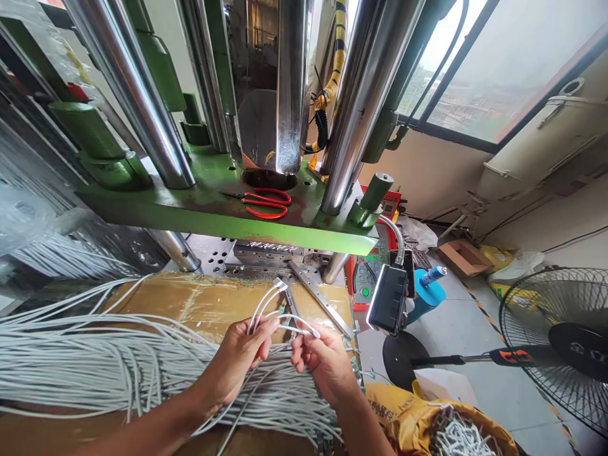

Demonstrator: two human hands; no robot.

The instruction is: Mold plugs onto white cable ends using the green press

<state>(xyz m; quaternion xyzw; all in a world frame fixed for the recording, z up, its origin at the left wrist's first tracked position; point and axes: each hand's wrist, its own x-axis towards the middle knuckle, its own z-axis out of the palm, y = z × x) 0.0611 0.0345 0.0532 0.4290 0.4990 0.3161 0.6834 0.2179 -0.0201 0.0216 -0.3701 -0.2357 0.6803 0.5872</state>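
Note:
My left hand (240, 361) is closed around a few white cables (266, 303) whose plug ends stick up toward the machine. My right hand (323, 358) pinches another white cable end (304, 326) just beside them, fingers pressed together. Both hands hover over a big bundle of white cables (95, 361) lying across a brown cardboard-covered bench (199, 301). Just beyond the hands sits the metal mould (275, 253) of a green vertical press (223, 215).
Red scissors (266, 204) lie on the green press plate between steel columns (137, 95). A black lamp (389, 297) on a gooseneck hangs at the bench's right edge. A floor fan (560, 342) stands at right. A yellow sack (427, 424) holds white scrap pieces.

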